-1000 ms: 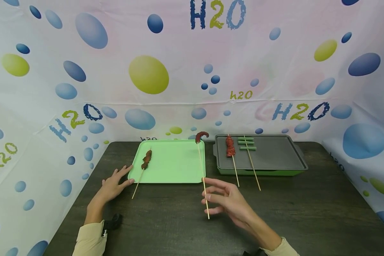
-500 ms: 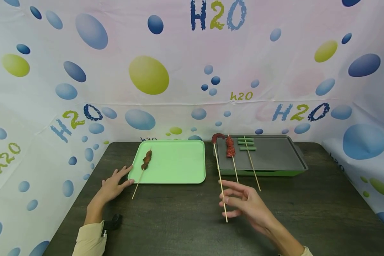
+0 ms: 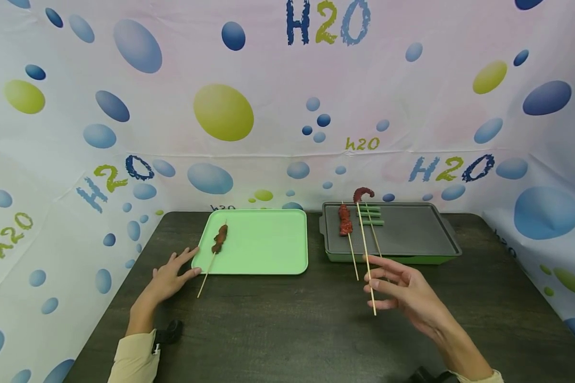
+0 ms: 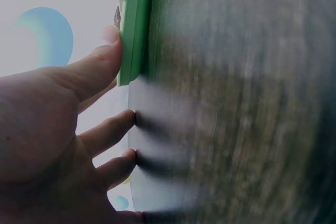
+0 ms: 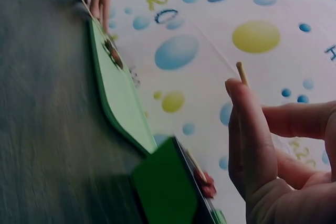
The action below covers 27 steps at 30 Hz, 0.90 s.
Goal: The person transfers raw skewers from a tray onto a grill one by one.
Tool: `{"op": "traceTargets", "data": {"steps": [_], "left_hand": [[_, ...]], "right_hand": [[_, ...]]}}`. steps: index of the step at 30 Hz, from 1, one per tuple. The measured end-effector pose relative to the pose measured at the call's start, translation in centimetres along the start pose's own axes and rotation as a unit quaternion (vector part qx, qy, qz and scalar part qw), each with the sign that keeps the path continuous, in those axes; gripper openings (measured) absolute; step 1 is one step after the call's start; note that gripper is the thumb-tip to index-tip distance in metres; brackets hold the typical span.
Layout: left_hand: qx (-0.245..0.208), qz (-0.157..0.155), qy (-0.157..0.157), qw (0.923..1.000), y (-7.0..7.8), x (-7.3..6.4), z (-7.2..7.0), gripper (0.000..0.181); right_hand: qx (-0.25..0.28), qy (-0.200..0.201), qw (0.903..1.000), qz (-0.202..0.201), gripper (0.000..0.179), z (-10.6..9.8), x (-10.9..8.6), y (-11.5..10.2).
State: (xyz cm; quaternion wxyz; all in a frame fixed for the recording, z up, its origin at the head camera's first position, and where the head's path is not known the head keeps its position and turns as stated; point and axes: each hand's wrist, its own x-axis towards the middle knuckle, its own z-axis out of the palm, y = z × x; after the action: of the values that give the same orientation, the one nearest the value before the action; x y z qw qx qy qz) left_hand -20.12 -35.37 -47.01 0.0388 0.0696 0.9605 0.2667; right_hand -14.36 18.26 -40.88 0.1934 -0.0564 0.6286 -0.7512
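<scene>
Between thumb and fingers my right hand (image 3: 404, 290) pinches the stick of a skewer (image 3: 364, 234) with a curled dark-red piece at its tip, perhaps a tentacle. That tip is raised above the grill pan (image 3: 412, 229), in front of the green vegetable skewer (image 3: 376, 222). A red meat skewer (image 3: 345, 221) lies on the pan, left of the held one. My left hand (image 3: 170, 276) rests at the left edge of the light green tray (image 3: 263, 244), fingers spread, thumb against the rim. On that tray lies a brown meat skewer (image 3: 219, 239), its stick overhanging the front.
Tray and grill pan stand side by side at the back of the dark wooden table (image 3: 268, 330). A printed curtain (image 3: 278, 80) hangs directly behind them. Stick ends from the pan's skewers jut over its front edge.
My right hand has carried the curled-piece skewer rightward, from over the tray's right edge to above the grill pan. My left hand has stayed at the tray.
</scene>
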Motion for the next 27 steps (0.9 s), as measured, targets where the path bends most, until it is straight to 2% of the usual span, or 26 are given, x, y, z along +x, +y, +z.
{"op": "traceTargets", "data": {"steps": [12,21,27], "left_hand": [[0.000,0.004,0.002,1.0000,-0.1,0.4,0.2,0.065],[-0.008,0.000,-0.005,1.0000,-0.3,0.2,0.1,0.067],[-0.014,0.004,-0.008,0.9999,-0.6,0.1,0.1,0.066]], "right_hand": [[-0.050,-0.001,0.9983,-0.030,0.057,-4.2,-0.6,-0.3],[-0.054,-0.018,0.9982,-0.021,0.054,-7.2,-0.5,0.3],[-0.043,-0.019,0.9989,0.006,0.056,-8.7,-0.5,0.8]]}}
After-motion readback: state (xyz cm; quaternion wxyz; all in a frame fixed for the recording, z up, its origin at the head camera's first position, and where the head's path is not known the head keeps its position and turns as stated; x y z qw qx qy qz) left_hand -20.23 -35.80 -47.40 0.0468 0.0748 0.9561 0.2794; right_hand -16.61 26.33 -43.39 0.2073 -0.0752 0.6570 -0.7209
